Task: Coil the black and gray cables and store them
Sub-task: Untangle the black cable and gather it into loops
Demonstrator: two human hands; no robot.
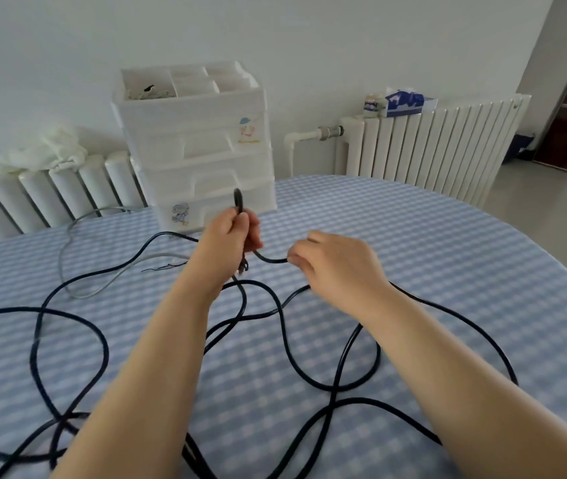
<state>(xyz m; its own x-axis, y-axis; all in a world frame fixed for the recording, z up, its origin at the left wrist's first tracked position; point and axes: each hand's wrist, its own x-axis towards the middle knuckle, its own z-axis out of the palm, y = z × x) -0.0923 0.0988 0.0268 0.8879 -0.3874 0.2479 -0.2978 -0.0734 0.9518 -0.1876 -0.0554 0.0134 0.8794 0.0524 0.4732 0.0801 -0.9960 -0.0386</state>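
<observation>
Loops of black cable [67, 326] are what I've got closest to me, sprawled across the near half of the tabletop [448, 257] in big lazy curves that cross each other in a few spots and run off the near edge. It covers way more of the checked cloth than anything else.

Next biggest is the white drawer unit [199, 150] sitting at the far edge, open compartments on top, which I'm guessing is where this stuff ends up.

Then the gray cable [67, 250], a much thinner, smaller loop lying toward the far left of the tabletop, untouched so far, with a frayed-looking end near the middle.

My left hand [232, 236] is closed around the black cable near its end, with a short doubled-over bit poking up above my fist and the plug end [242, 267] dangling just below. My right hand [330, 264] is pinching the same cable just beside it, a short sagging stretch between the two.

Handling-wise, the black one looks fairly thick and rubbery, so I'd guess it's got some spring and will want to unwind if I let go. Best bet seems to be keeping the coil anchored in my left fist and feeding it with the right, sliding along instead of yanking, since those crossings could snag into a knot. The gray one looks light and floppy, probably easy to wrap.
</observation>
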